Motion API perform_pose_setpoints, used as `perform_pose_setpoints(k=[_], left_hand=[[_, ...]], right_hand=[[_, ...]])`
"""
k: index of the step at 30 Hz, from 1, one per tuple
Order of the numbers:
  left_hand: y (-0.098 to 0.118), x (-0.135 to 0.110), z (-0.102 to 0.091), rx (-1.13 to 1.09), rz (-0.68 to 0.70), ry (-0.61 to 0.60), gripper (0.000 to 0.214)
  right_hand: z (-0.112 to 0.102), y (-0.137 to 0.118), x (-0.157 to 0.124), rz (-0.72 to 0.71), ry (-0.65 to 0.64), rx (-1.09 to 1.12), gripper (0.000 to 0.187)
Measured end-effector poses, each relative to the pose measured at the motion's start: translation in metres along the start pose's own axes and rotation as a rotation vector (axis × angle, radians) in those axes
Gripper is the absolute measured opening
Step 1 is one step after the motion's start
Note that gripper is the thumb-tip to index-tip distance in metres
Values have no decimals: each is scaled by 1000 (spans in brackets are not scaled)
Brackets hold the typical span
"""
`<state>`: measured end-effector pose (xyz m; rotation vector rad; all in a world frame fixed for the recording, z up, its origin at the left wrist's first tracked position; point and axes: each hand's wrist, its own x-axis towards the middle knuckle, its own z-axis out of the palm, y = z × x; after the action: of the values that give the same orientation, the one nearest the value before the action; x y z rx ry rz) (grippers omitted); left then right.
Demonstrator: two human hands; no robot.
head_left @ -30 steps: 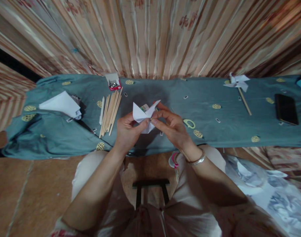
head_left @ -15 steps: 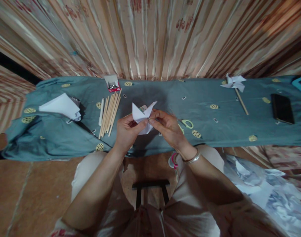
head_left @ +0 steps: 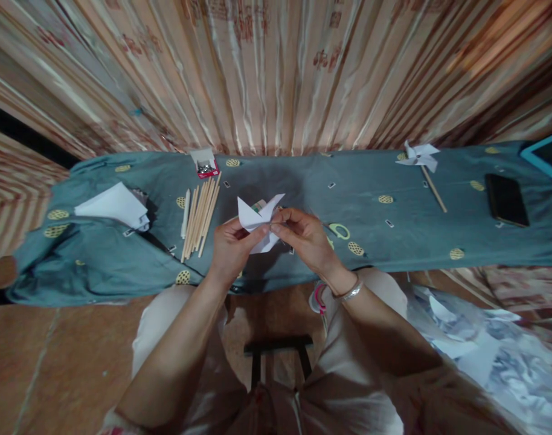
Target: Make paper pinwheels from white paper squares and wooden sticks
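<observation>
A white paper pinwheel [head_left: 250, 212] with folded, pointed blades is held over the middle of the cloth. My left hand [head_left: 233, 244] grips it from the left, thumb pressed near its centre. From the right, the thumb and fingertips of my right hand [head_left: 305, 237] pinch at that same centre; whether a pin is between them is too small to tell. Behind the blades a small part of something greenish shows. Scissors with light green handles [head_left: 338, 231] lie just right of my right hand, partly hidden by it.
Left of my hands are thin wooden sticks [head_left: 202, 214], a white pen-like stick [head_left: 186, 212], a small open box of metal pins [head_left: 206, 168] and stacked white paper [head_left: 115, 205]. To the right lie a finished pinwheel [head_left: 421, 156], a black phone [head_left: 507, 199] and a blue-framed tablet [head_left: 548, 157].
My head view has shifted slightly, so the table sits a little lower and further left. Both hands stay on the pinwheel, with only small finger movement at its centre.
</observation>
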<state>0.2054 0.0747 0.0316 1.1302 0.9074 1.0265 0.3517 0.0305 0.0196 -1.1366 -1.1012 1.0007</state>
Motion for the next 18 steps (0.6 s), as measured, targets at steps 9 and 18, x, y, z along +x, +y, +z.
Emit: perform_pose_setpoints(k=[9, 18], left_hand=[[-1, 2, -2, 42, 5, 18, 33], [-2, 3, 2, -8, -39, 22, 30]], right_hand=[[2, -3, -1, 19, 29, -29, 24], [4, -4, -2, -13, 100, -28, 21]])
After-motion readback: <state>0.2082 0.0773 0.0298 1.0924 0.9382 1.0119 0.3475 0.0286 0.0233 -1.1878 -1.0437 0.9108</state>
